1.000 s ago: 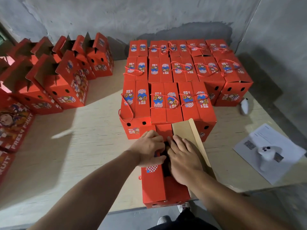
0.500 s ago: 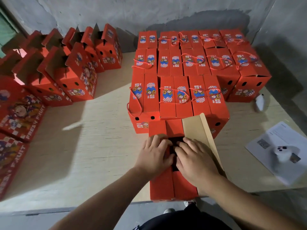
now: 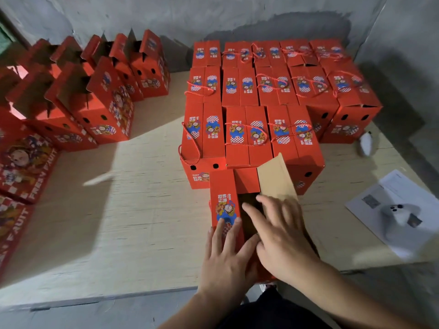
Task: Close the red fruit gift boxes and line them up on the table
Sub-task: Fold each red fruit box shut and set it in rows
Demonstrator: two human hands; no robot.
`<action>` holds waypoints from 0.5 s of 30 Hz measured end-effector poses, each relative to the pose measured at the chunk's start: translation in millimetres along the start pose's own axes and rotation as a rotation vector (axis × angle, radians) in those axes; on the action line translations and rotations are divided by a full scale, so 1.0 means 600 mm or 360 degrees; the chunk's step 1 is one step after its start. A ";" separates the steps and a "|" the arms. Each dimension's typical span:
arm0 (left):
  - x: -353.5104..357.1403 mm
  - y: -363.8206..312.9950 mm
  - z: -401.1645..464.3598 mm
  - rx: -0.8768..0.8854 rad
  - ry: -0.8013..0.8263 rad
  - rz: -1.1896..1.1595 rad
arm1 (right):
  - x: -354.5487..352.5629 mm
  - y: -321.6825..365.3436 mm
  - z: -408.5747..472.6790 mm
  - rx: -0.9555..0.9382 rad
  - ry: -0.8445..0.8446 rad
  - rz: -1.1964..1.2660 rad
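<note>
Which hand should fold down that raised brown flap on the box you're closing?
Right. The right hand lies directly below the raised brown flap on the box's right side, while the left hand presses the already folded left panel.

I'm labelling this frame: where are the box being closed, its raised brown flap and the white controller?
Box (image 3: 225,198), head view, printed left top panel.
Flap (image 3: 275,179), head view, brown inner face.
Controller (image 3: 398,213), head view, white body.

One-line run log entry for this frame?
step: closing box | left hand: flat on left flap | right hand: over gap | right flap: up
</note>
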State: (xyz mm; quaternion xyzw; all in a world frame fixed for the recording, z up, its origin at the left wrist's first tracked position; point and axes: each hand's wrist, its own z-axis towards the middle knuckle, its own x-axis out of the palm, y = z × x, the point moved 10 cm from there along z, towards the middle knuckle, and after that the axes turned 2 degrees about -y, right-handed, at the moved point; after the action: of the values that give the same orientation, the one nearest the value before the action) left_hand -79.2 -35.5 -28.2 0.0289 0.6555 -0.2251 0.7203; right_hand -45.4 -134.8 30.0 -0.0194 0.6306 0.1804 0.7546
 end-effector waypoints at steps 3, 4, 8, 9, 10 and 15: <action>0.011 0.004 0.002 0.0028 0.0098 0.0060 | -0.099 -0.061 -0.011 0.0296 -0.0429 0.0415; 0.013 0.007 0.003 0.0012 0.0126 0.0076 | -0.113 -0.095 -0.012 0.0464 -0.0490 0.0608; 0.012 0.015 0.001 -0.0065 0.0153 0.0038 | 0.009 -0.097 0.032 0.0862 0.0256 0.1358; 0.013 0.016 0.001 -0.0063 0.0149 0.0022 | 0.040 -0.075 0.045 0.0787 0.0372 0.1341; 0.013 0.015 0.001 -0.0053 0.0130 0.0009 | 0.062 -0.056 0.059 0.0707 0.0383 0.1312; 0.018 0.013 -0.001 0.0060 0.0056 0.0066 | 0.122 -0.044 0.075 0.0724 0.0364 0.0975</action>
State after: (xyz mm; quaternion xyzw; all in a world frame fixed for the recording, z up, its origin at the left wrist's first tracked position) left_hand -76.8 -31.5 -40.4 0.0600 0.6630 -0.2218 0.7125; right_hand 15.1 -129.7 -36.4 0.3171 0.7110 0.2495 0.5759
